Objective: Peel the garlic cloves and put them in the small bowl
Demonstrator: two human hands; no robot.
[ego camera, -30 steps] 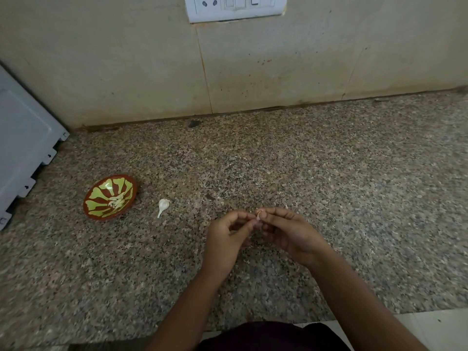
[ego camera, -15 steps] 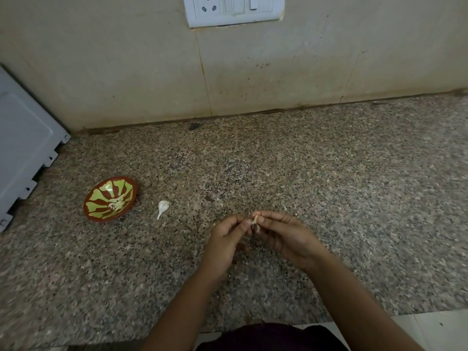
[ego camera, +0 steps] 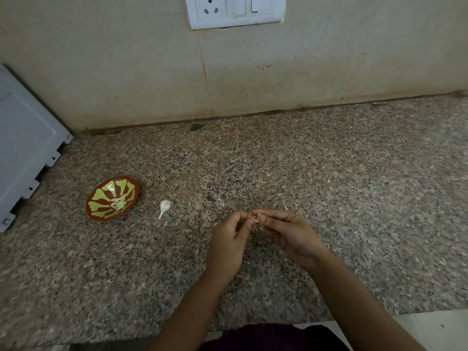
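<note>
Counter [ego camera: 342, 188] right of your hands is open all the way back to the wall [ego camera: 304, 72]. Left side's tighter: small bowl [ego camera: 100, 198] sits near the white appliance [ego camera: 25, 148], w/ a loose clove [ego camera: 164, 206] just beside it, btwn bowl and your left hand [ego camera: 228, 247]. Right hand [ego camera: 288, 236] meets it on the held clove [ego camera: 256, 220], so no gap there. Switch plate [ego camera: 235, 10] is up high.

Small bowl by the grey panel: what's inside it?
The small bowl holds a little pile of pale peeled cloves. Their number is unclear, and the bowl's painted floor beneath them is covered.
</note>
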